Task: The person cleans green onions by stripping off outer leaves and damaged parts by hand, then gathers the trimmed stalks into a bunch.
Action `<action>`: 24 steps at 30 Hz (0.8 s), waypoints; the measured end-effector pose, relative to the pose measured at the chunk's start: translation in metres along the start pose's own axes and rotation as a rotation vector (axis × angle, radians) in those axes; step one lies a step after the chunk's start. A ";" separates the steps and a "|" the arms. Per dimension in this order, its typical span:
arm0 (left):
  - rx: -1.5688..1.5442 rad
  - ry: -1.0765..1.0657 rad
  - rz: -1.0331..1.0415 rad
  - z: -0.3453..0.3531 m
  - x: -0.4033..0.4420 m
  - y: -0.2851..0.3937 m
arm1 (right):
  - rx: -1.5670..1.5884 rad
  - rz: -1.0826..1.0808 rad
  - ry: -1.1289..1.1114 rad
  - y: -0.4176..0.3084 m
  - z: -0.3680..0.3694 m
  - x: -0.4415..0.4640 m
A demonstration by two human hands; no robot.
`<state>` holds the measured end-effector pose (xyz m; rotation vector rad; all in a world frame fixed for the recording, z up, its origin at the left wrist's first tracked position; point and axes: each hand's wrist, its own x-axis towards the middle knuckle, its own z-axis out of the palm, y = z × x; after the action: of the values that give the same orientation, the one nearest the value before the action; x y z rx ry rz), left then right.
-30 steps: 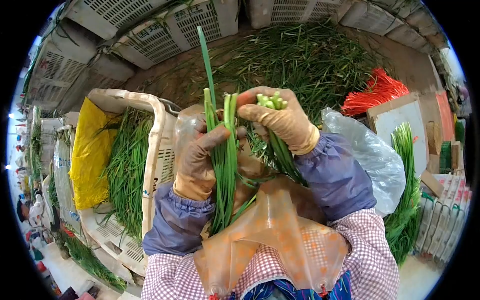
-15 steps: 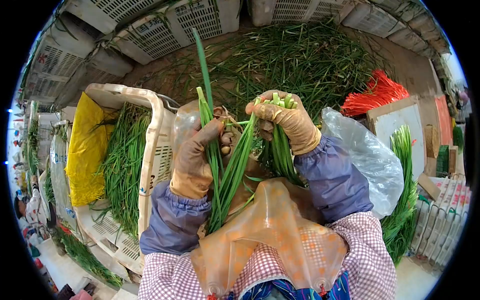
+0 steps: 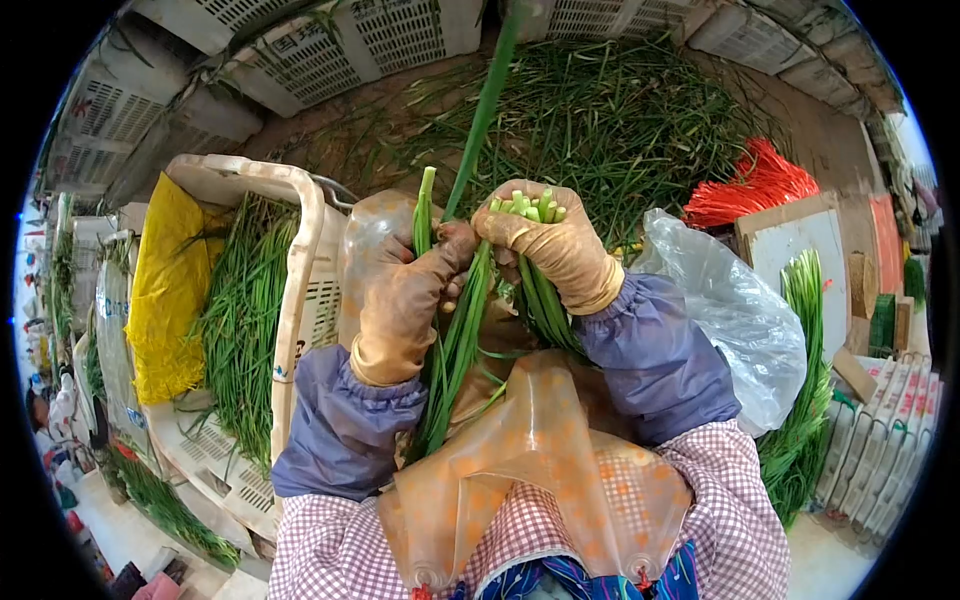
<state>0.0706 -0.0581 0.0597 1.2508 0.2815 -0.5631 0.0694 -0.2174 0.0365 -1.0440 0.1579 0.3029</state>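
In front of the apron point(image 3: 540, 440): both hands raised close together, each gripping greens.
Left hand point(image 3: 405, 300): gloved; curled around loose stalks point(image 3: 458, 350), leaves hanging down toward the apron; one pale stem end point(image 3: 425, 195) poking up above the fingers.
Right hand point(image 3: 565, 245): gloved; clamped on a stem bunch point(image 3: 545, 310), cut ends upward past the thumb, greens trailing below.
Hold: thumb across the right bunch, likely to stop slipping; ends upward, probably to stay visible and level.
Crate point(image 3: 300, 230): just beside the left sleeve; holding more leaves point(image 3: 245, 330), with yellow sacking point(image 3: 165, 300) over the far side; probably set there for easy reach.
Right side: clear plastic bag point(image 3: 745, 310) near the right sleeve; bundled greens point(image 3: 805, 350) beyond, beside a pale board point(image 3: 790, 260); red strands point(image 3: 750, 190) past the bag, likely handy for the right hand.
Floor: leaf litter point(image 3: 620, 130) strewn beyond the hands, before slatted crates point(image 3: 370, 50); apparently out of the way there.
Long leaf point(image 3: 490, 100): rising past the left hand, tip near or beyond the top edge; lower end lost behind fingers, cannot tell if gripped.
Hidden: left fingertips mostly behind stalks; contact between the two hands unclear; stem count unreadable; far-left clutter small and warped by the lens.
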 end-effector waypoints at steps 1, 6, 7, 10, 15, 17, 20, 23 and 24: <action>-0.001 0.003 -0.001 0.001 0.001 -0.001 | 0.000 0.003 -0.001 -0.001 0.003 -0.001; -0.095 0.054 0.037 0.003 0.008 -0.007 | 0.174 -0.037 0.021 0.007 0.011 -0.003; -0.096 0.056 0.036 0.002 0.009 -0.008 | 0.174 -0.035 0.021 0.008 0.010 -0.003; -0.062 0.036 0.062 0.000 0.010 -0.007 | 0.177 -0.031 -0.023 0.012 0.006 -0.004; -0.253 0.131 0.138 -0.009 0.028 0.005 | 0.061 -0.033 -0.071 0.010 0.009 -0.014; -0.315 0.121 0.142 -0.019 0.030 0.006 | -0.100 -0.052 0.033 0.008 -0.002 -0.018; -0.284 0.159 0.139 -0.024 0.030 0.009 | -0.180 -0.107 0.261 -0.016 -0.033 -0.022; -0.273 0.099 0.144 -0.030 0.031 0.009 | -0.228 -0.502 0.519 -0.044 -0.101 -0.022; -0.261 0.061 0.114 -0.030 0.029 0.011 | -0.202 -0.576 0.522 -0.057 -0.139 -0.023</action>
<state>0.1037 -0.0349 0.0454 1.0253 0.3218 -0.3775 0.0682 -0.3688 0.0202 -1.3032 0.2888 -0.4905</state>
